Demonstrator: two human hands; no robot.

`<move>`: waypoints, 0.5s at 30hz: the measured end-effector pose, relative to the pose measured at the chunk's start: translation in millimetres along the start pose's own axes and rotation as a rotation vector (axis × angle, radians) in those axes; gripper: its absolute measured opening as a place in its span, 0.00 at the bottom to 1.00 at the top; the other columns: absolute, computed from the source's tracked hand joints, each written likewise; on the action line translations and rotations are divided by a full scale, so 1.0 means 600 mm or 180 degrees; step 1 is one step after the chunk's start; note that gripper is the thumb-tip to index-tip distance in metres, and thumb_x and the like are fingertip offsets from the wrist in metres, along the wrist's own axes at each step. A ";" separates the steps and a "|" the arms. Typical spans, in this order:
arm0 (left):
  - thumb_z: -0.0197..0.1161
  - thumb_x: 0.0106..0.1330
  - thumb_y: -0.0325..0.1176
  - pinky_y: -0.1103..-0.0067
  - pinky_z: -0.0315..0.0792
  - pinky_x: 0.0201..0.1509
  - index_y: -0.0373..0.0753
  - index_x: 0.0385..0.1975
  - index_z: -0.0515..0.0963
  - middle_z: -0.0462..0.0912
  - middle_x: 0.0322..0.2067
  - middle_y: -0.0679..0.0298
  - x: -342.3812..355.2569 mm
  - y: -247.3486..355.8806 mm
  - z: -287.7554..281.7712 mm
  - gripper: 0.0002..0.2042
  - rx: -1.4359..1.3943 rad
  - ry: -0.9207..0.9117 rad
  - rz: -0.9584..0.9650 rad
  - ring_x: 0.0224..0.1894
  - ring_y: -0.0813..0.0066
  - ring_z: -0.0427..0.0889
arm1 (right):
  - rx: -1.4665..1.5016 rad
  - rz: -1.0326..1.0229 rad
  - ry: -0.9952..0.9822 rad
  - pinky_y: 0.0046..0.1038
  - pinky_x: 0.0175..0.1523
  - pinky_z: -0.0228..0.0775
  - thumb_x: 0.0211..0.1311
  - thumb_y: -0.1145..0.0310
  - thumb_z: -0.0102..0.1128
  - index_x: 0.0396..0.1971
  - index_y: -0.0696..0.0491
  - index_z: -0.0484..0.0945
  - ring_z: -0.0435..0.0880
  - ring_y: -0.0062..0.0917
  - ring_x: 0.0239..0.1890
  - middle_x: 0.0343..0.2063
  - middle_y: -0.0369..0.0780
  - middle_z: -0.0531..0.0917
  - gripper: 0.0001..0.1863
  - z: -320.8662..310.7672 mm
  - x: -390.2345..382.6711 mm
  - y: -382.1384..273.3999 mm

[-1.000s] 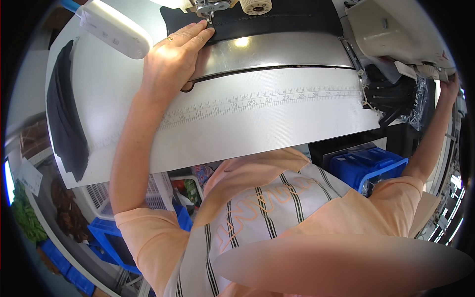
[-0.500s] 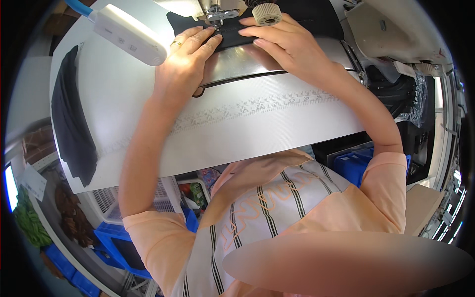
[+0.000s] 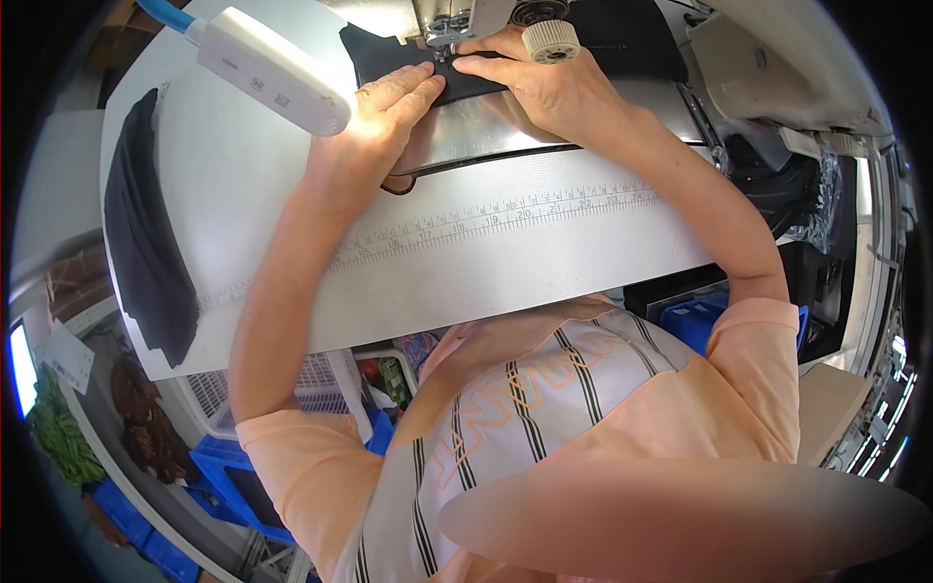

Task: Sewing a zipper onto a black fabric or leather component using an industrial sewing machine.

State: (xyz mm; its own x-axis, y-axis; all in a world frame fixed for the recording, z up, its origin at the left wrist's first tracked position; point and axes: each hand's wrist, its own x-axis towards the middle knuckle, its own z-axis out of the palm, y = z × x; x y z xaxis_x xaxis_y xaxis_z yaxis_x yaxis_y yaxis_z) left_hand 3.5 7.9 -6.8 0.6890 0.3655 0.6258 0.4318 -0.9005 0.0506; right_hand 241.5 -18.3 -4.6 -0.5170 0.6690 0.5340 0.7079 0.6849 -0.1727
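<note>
Black fabric (image 3: 381, 51) lies on the metal bed plate (image 3: 466, 123) of a sewing machine, under the presser foot (image 3: 443, 52). My left hand (image 3: 377, 121) rests on it just left of the foot, fingers stretched out flat and their tips close to the foot. From the right, my right hand (image 3: 559, 89) reaches in, with two stretched fingertips on the fabric right beside the foot. Dark cloth shows between those two fingers. A white machine knob (image 3: 551, 42) hides part of this hand. The fabric extends to the right behind it.
A white lamp-like device (image 3: 277, 73) on a blue cable hangs over the table's left side. Another black fabric piece (image 3: 146, 233) lies along the left edge. Ruler markings (image 3: 491, 222) cross the white tabletop (image 3: 466, 272). Below stand a white basket (image 3: 219, 394) and blue crates (image 3: 238, 476).
My right hand has shifted left, bringing its fingertips up to the presser foot; its fingers are less spread. My left hand stays on the fabric. The whole view has shifted slightly.
</note>
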 end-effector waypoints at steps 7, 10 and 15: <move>0.64 0.49 0.22 0.75 0.79 0.50 0.37 0.42 0.82 0.85 0.45 0.60 0.005 0.007 0.001 0.17 -0.0067 -0.0104 -0.0188 0.48 0.66 0.84 | -0.0390 -0.0122 -0.0047 0.30 0.48 0.72 0.48 0.70 0.70 0.44 0.48 0.83 0.80 0.26 0.45 0.39 0.34 0.83 0.19 0.004 0.001 0.001; 0.64 0.49 0.22 0.75 0.79 0.50 0.37 0.41 0.83 0.85 0.44 0.59 0.005 0.004 0.004 0.16 -0.0135 -0.0038 -0.0163 0.47 0.65 0.84 | -0.0280 -0.0220 -0.0215 0.33 0.49 0.75 0.54 0.69 0.64 0.46 0.51 0.81 0.81 0.32 0.45 0.44 0.40 0.83 0.17 -0.017 0.003 -0.003; 0.64 0.49 0.21 0.75 0.79 0.50 0.37 0.41 0.83 0.85 0.43 0.58 0.007 0.005 0.003 0.16 -0.0199 -0.0015 -0.0183 0.46 0.65 0.85 | -0.0095 -0.0304 0.0095 0.31 0.45 0.74 0.48 0.72 0.64 0.43 0.51 0.82 0.81 0.33 0.39 0.38 0.41 0.83 0.18 -0.018 0.006 -0.003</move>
State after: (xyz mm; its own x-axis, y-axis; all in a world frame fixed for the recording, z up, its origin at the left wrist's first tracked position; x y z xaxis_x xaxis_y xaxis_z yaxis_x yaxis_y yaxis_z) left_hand 8.9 6.9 -5.7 0.6670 0.4180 0.6168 0.4337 -0.8909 0.1348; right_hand 243.1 -20.2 6.5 -0.5686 0.5918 0.5714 0.6702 0.7360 -0.0953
